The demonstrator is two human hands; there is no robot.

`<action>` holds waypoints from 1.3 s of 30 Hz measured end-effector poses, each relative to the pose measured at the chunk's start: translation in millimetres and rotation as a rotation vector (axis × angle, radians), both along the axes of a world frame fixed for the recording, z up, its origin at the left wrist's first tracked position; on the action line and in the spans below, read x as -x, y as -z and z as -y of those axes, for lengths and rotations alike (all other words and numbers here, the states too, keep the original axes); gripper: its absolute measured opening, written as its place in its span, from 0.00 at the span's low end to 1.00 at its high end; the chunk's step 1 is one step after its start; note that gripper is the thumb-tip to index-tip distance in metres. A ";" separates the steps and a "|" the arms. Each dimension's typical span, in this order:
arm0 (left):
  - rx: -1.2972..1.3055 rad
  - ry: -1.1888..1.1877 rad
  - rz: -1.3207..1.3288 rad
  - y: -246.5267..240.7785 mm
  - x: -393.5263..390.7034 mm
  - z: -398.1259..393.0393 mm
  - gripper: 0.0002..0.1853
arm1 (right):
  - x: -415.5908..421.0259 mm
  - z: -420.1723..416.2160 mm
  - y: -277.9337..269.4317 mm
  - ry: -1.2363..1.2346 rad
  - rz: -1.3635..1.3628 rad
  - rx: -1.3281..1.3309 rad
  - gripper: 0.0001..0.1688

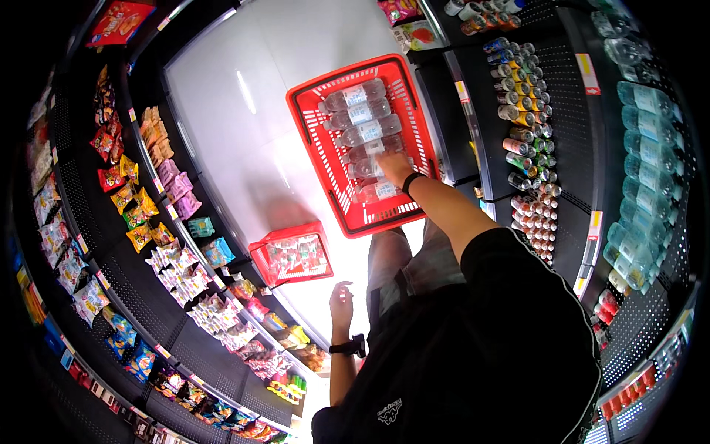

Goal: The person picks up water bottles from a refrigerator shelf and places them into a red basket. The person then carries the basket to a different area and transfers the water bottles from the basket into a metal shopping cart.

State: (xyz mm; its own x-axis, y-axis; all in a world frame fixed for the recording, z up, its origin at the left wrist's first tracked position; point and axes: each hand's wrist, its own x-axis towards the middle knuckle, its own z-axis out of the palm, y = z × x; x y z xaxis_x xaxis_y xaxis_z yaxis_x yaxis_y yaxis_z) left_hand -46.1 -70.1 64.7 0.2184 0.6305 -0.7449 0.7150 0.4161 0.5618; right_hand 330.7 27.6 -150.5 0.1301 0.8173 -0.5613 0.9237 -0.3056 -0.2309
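Note:
A red plastic shopping basket stands before me, with several clear plastic bottles lying side by side in it. My right hand reaches into the basket and touches a bottle near the middle of the row; the fingers are partly hidden, so a grip cannot be made out. Beside my body, my left hand is raised with bent fingers and nothing visible in it. A second red basket, holding clear bottles, is on the floor ahead of that hand.
Shelves of bagged snacks curve along the left. To the right are shelves with drink cans and upright rows of large clear bottles. The pale floor runs between the shelves, and my legs are close behind the nearer basket.

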 end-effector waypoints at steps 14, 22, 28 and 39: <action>-0.241 0.129 -0.033 -15.6 -38.7 -9.3 0.11 | 11.1 19.5 20.8 0.123 0.025 -0.021 0.14; -0.130 0.198 -0.120 -22.1 24.4 16.3 0.10 | 12.1 28.5 19.7 0.055 0.097 -0.130 0.17; -0.214 0.247 0.076 -5.6 -28.2 -21.8 0.08 | -2.2 58.2 -44.4 0.355 -0.259 -0.154 0.32; 0.089 0.580 0.604 -20.1 -249.5 -86.3 0.13 | -59.5 194.0 -228.7 0.749 -0.745 -0.249 0.38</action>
